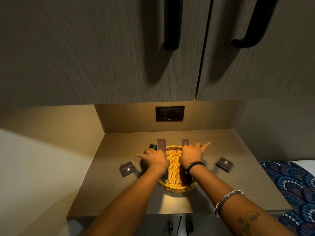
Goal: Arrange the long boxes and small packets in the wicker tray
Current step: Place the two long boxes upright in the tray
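A round wicker tray (176,167) is sitting near the middle of a brown counter (247,176), and both of the person's arms are reaching over it.

The left hand (154,158) is lying at the tray's 9 o'clock edge, its fingers closing around the left long box (161,145), a dark purple carton that is running from the tray's 7 o'clock rim out past the 11 o'clock rim. The index finger is pointing away toward 9 o'clock.

The right hand (191,155) is covering the near part of the right long box (185,142) at the tray's 1 o'clock side; only the far end of that box is showing, so whether the fingers are clasping it or merely pressing on it cannot be told. Its index finger is sticking out toward 2 o'clock.

2 small packets are lying outside the tray on the counter: the left packet (127,168) well out at 9 o'clock, the right packet (224,164) well out at 3 o'clock (both dark, each bearing a pale logo).

A small green and black object (153,146) is resting just beyond the left hand, beside the left long box.
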